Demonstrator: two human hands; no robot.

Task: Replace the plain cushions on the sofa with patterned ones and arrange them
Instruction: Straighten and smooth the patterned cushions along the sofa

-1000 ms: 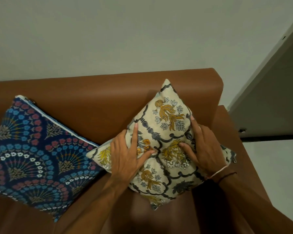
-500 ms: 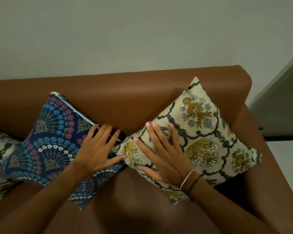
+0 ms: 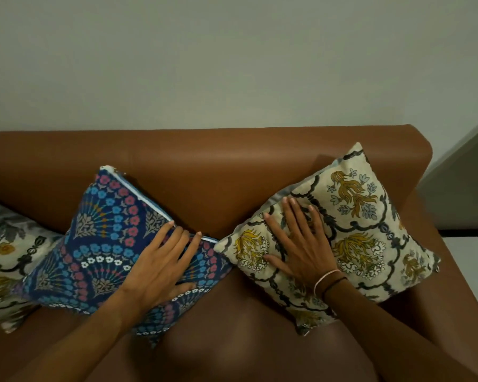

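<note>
A cream floral cushion (image 3: 364,232) leans corner-up against the back of the brown sofa (image 3: 218,164) at its right end. My right hand (image 3: 301,244) lies flat on its left half, fingers spread. A blue fan-patterned cushion (image 3: 100,244) leans beside it to the left, their corners touching. My left hand (image 3: 160,266) rests flat on the blue cushion's right corner, fingers at its upper edge. A second cream floral cushion (image 3: 3,260) sits at the far left, partly under the blue one. No plain cushion is in view.
The sofa's right armrest (image 3: 458,285) rises beside the cream cushion. A pale wall (image 3: 232,64) stands behind the backrest. A doorway or grey wall edge (image 3: 464,175) and light floor (image 3: 472,249) lie to the right. Bare seat leather (image 3: 246,340) stretches between my forearms.
My left hand left the cream cushion and came to rest on the blue cushion. My right hand slid to the cream cushion's left half. The view has swung left, revealing a third cushion.
</note>
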